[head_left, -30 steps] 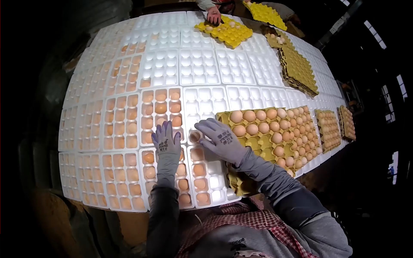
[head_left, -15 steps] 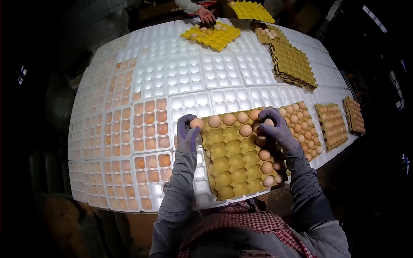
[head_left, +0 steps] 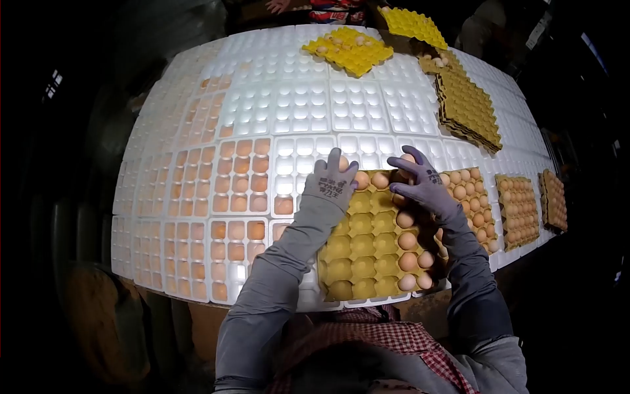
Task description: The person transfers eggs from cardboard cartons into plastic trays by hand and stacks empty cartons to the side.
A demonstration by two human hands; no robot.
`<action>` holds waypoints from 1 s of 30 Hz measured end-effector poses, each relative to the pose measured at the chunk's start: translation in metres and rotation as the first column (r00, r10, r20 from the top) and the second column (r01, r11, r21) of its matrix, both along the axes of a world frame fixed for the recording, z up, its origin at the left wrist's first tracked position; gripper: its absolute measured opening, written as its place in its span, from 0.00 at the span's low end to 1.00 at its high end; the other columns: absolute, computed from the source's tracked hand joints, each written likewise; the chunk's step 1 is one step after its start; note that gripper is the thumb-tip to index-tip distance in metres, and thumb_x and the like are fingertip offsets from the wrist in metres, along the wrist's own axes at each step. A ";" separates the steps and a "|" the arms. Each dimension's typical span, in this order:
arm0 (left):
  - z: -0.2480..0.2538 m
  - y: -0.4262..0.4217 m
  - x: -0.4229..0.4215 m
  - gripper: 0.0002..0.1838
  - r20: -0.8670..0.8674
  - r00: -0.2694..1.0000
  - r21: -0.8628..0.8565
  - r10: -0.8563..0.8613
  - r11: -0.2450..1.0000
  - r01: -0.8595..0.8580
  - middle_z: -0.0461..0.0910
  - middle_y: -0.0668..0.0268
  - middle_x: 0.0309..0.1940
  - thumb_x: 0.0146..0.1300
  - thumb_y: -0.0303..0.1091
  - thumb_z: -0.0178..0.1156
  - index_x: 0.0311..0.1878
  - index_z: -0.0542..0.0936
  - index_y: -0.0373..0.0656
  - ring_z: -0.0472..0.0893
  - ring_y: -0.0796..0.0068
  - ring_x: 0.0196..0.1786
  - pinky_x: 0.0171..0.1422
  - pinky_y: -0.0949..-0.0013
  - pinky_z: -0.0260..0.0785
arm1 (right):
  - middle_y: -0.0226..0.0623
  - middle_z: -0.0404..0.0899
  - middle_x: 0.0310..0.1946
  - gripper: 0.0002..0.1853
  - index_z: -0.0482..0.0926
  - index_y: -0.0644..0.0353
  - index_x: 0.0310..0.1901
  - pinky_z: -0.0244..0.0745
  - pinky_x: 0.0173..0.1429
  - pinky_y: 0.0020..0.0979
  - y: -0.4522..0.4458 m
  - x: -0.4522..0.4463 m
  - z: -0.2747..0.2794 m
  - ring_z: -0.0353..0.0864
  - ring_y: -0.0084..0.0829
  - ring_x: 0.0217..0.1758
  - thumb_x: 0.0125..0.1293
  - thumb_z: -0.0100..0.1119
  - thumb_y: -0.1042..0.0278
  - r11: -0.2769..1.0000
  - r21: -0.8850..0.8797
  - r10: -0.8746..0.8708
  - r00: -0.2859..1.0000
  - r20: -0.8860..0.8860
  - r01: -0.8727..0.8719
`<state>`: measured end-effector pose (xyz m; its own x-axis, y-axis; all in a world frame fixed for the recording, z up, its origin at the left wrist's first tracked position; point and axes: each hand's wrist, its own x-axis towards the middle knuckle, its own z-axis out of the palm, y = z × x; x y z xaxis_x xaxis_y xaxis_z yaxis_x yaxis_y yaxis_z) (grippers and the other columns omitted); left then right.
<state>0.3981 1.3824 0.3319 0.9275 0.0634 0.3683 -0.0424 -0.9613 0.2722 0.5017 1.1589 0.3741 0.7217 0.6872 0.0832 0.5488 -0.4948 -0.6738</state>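
Observation:
In front of me is a brown pulp egg tray (head_left: 361,246), with eggs (head_left: 407,241) along its right side and back row. At its back left corner, my left hand (head_left: 333,180), in a grey-purple glove, has its fingers round an egg (head_left: 344,163). My right hand (head_left: 417,180), gloved alike, curls over the back right part of the tray. An egg (head_left: 407,158) shows between its thumb and fingers. Its palm hides part of the tray. White moulded trays (head_left: 304,146) lie behind and to the left, one with an egg (head_left: 283,205) in a front cell.
Egg-filled white trays (head_left: 241,148) cover the left. Full brown trays (head_left: 517,210) line the right, with a brown tray stack (head_left: 469,108) further back. Yellow trays (head_left: 354,56) lie at the far side, where another person's hand (head_left: 278,5) shows.
My left hand has moved right to the tray's back left corner; the egg it held outside the tray is gone from that spot. The other person's hand has left the yellow tray. The view has shifted.

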 end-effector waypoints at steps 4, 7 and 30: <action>-0.018 -0.033 0.023 0.22 -0.200 0.971 0.106 0.132 0.988 -0.113 0.67 0.61 0.60 0.53 0.42 0.70 0.51 0.77 0.53 0.71 0.60 0.50 0.49 0.58 0.72 | 0.37 0.61 0.71 0.25 0.80 0.42 0.53 0.79 0.56 0.45 0.047 0.001 -0.017 0.74 0.49 0.59 0.50 0.74 0.60 0.797 -0.590 0.090 0.940 0.328 0.129; -0.009 -0.011 -0.015 0.25 0.095 0.983 -0.342 0.154 0.933 -0.113 0.64 0.56 0.66 0.53 0.37 0.71 0.56 0.79 0.54 0.71 0.52 0.57 0.55 0.55 0.72 | 0.45 0.64 0.68 0.25 0.81 0.44 0.54 0.75 0.61 0.45 0.044 0.006 -0.015 0.73 0.52 0.61 0.51 0.74 0.60 0.947 -0.315 0.051 0.934 0.353 0.068; -0.111 0.143 0.023 0.22 0.114 0.959 -0.756 0.259 0.649 -0.085 0.72 0.51 0.64 0.70 0.36 0.54 0.64 0.73 0.41 0.70 0.51 0.67 0.71 0.52 0.63 | 0.37 0.76 0.55 0.17 0.80 0.55 0.52 0.67 0.67 0.44 0.258 0.071 -0.151 0.70 0.46 0.63 0.65 0.54 0.59 0.851 -0.453 0.505 0.653 0.565 -0.265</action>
